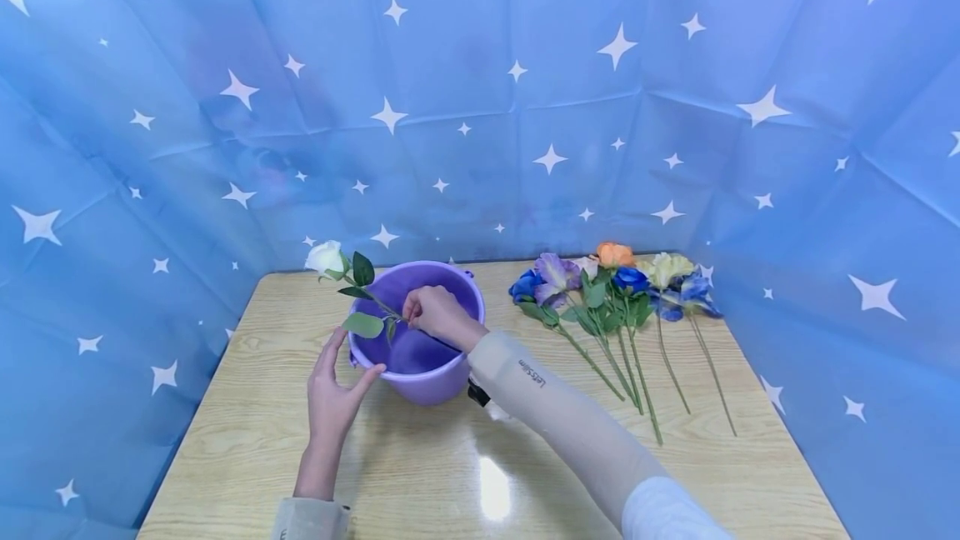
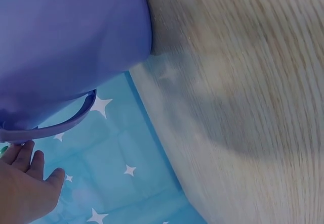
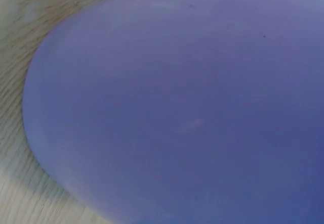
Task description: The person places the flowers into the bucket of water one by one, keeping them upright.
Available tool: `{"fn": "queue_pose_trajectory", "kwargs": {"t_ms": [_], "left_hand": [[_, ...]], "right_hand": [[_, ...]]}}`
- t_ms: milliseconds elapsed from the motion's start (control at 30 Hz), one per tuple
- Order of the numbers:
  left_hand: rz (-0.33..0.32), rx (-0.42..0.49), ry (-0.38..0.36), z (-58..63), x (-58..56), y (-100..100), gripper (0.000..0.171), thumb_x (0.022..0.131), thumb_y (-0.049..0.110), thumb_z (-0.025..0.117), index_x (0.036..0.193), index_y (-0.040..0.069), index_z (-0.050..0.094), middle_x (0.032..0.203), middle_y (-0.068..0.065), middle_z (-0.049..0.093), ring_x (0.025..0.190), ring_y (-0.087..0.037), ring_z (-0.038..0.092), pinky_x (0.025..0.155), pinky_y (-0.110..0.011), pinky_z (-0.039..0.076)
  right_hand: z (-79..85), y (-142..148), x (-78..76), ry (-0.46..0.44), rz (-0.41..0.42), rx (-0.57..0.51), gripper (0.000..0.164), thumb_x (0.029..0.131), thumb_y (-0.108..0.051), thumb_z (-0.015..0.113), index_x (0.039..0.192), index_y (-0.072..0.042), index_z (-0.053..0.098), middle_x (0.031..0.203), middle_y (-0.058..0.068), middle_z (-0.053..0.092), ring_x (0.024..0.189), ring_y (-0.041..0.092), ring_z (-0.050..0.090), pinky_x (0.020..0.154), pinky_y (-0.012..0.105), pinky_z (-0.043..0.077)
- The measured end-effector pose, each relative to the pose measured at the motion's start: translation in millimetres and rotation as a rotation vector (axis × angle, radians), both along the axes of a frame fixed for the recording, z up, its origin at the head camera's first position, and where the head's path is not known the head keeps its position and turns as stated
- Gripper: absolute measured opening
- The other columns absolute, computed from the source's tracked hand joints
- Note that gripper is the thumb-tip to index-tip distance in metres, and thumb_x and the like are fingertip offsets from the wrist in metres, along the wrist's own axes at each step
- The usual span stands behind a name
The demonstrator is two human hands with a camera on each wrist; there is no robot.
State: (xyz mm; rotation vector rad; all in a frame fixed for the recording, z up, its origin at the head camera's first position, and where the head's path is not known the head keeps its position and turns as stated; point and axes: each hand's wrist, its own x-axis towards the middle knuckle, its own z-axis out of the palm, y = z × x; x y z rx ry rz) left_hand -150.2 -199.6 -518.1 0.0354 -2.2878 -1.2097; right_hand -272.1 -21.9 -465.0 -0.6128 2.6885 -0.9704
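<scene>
A purple bucket [image 1: 431,386] stands on the table, its mouth facing up. Over that mouth, my right hand [image 1: 441,315] pinches the stem of a white rose [image 1: 327,259]. The rose slants to the upper left, its bloom beyond the bucket's left rim and its green leaves crossing that rim. My left hand [image 1: 333,386] is spread at the bucket's left side, thumb at the near rim. In the left wrist view, the fingers [image 2: 36,166] are close to the bucket's purple handle [image 2: 61,129]. Only the bucket's outer wall [image 3: 172,102] and some tabletop show in the right wrist view.
To the right on the wooden table [image 1: 247,432] lie several artificial flowers, among them an orange bloom [image 1: 615,254], a purple one [image 1: 557,275] and a pale yellow one [image 1: 666,269]. Their stems point toward the front. A blue star-patterned cloth [image 1: 480,48] encloses the back and sides.
</scene>
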Motion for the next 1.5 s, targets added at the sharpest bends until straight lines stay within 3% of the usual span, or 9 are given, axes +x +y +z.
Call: {"fn": "queue_pose_trajectory", "kwargs": {"t_ms": [200,300,533,767,1000,1500], "left_hand": [[0.015,0.005,-0.013,3.1,2.9,3.6,0.081,0.070,0.022,0.089,0.143,0.010,0.054,0.145,-0.015,0.056,0.139,-0.039,0.046,0.117,-0.058,0.036],[0.027,-0.009,-0.023,6.2,5.9,7.1,0.082,0.071,0.024,0.088,0.144,0.010,0.053,0.147,-0.014,0.055,0.140,-0.038,0.046,0.117,-0.057,0.036],[0.007,-0.042,-0.113,10.4,11.7,15.6,0.100,0.069,0.032,0.090,0.152,0.007,0.039,0.156,-0.018,0.041,0.146,-0.040,0.036,0.120,-0.059,0.031],[-0.011,-0.043,-0.109,6.7,12.1,17.9,0.106,0.069,0.033,0.090,0.155,0.010,0.033,0.160,-0.014,0.036,0.148,-0.037,0.032,0.120,-0.058,0.031],[-0.009,-0.051,-0.112,5.8,11.9,17.9,0.106,0.070,0.035,0.089,0.156,0.012,0.031,0.160,-0.014,0.036,0.148,-0.036,0.032,0.119,-0.059,0.032],[-0.008,-0.016,-0.138,6.9,12.8,19.2,0.106,0.071,0.034,0.089,0.157,0.013,0.031,0.161,-0.012,0.034,0.149,-0.035,0.031,0.121,-0.057,0.030]], "right_hand": [[-0.2,-1.0,-0.9,0.015,0.002,0.070,0.014,0.086,-0.001,0.068,0.086,-0.015,0.070,0.087,-0.003,0.073,0.080,0.009,0.065,0.081,0.024,0.055],[0.5,-1.8,-0.8,0.024,0.008,0.111,0.012,0.086,-0.003,0.072,0.090,-0.015,0.071,0.089,-0.003,0.072,0.083,0.009,0.065,0.086,0.026,0.055],[2.7,-2.1,2.0,0.036,0.014,0.184,0.022,0.086,-0.013,0.077,0.108,-0.014,0.074,0.102,-0.001,0.074,0.094,0.014,0.066,0.088,0.028,0.057],[5.9,3.2,2.7,-0.023,-0.010,0.017,0.013,0.086,-0.001,0.068,0.089,-0.012,0.074,0.087,-0.002,0.075,0.083,0.011,0.068,0.087,0.029,0.055],[12.6,10.6,-0.3,-0.035,-0.027,-0.045,0.005,0.088,-0.007,0.074,0.092,-0.010,0.074,0.089,-0.001,0.075,0.082,0.009,0.067,0.080,0.022,0.055],[31.0,32.9,-7.3,0.030,-0.025,-0.164,0.010,0.088,-0.010,0.075,0.097,-0.009,0.072,0.098,0.005,0.075,0.095,0.018,0.070,0.087,0.027,0.058]]}}
